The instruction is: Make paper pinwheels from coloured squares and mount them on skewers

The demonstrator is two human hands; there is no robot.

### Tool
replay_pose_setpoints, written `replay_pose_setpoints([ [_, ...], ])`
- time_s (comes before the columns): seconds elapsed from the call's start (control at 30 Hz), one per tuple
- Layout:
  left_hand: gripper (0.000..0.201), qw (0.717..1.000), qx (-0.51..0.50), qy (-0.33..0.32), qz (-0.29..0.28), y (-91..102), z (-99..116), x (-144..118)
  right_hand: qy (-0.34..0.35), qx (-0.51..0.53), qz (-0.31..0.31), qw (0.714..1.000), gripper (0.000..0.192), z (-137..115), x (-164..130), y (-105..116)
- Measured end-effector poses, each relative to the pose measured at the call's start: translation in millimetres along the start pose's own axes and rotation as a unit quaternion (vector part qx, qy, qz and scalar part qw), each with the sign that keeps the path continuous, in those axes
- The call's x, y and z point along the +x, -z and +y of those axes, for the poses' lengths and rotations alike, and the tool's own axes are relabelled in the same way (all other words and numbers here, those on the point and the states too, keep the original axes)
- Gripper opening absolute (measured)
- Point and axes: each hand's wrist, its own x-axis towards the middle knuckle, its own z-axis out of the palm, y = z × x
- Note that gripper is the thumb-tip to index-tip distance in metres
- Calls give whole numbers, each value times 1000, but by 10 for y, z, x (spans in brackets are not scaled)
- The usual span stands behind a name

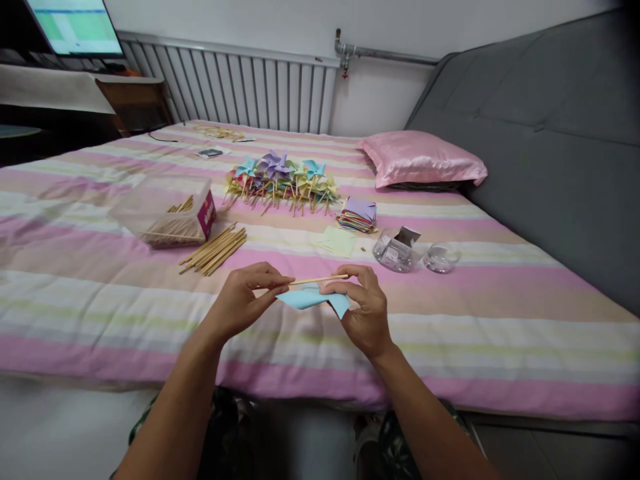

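A thin wooden stick (319, 280) is pinched at its near end by the left hand (243, 298), while the right hand (364, 308) is closed on the stick's far end and a light blue paper piece (314, 298), above the striped bed (100, 293); joining stick to paper seems in hand, and the next move would call for steady alignment. At 12 o'clock one heap of finished pinwheels (280, 177) is seen, at 1 o'clock one paper stack (358, 215) and two clear containers (400, 250), at 10 o'clock one loose stick bundle (214, 251).

The thin pale wooden stick (318, 280) looks smooth and matt, as does the light-blue folded paper square (314, 298). The pink pillow (420, 159) is glossy satin-like cloth; the striped cloth bedsheet (500, 313) is matt.
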Motion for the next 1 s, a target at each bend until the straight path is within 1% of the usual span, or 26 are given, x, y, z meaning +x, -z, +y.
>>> replay_pose_setpoints([
  [0.37,21,1000,4,-7,-17,-3,-24,-15,3,-13,11,1000,15,-14,-13,1],
  [1.0,21,999,27,-20,-18,0,8,-18,-5,-5,22,1000,17,-24,-9,-5],
])
